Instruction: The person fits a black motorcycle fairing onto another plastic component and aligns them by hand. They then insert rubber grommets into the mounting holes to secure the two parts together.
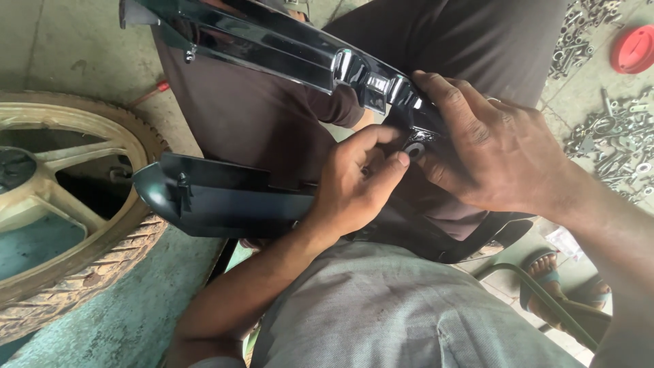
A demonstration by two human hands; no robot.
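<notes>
A glossy black plastic body panel of a motorcycle runs from the top left toward the middle. A second matte black panel lies below it, across my lap. My right hand grips the glossy panel at its lower end, beside a round hole with a washer. My left hand is pinched at that same hole, thumb and fingers pressed on the washer. What small part the fingers hold is hidden.
A motorcycle wheel with a gold spoked rim and knobby tyre lies at the left on the concrete floor. Several loose bolts and nuts are scattered at the right, near a red lid. Another person's sandalled foot is at the lower right.
</notes>
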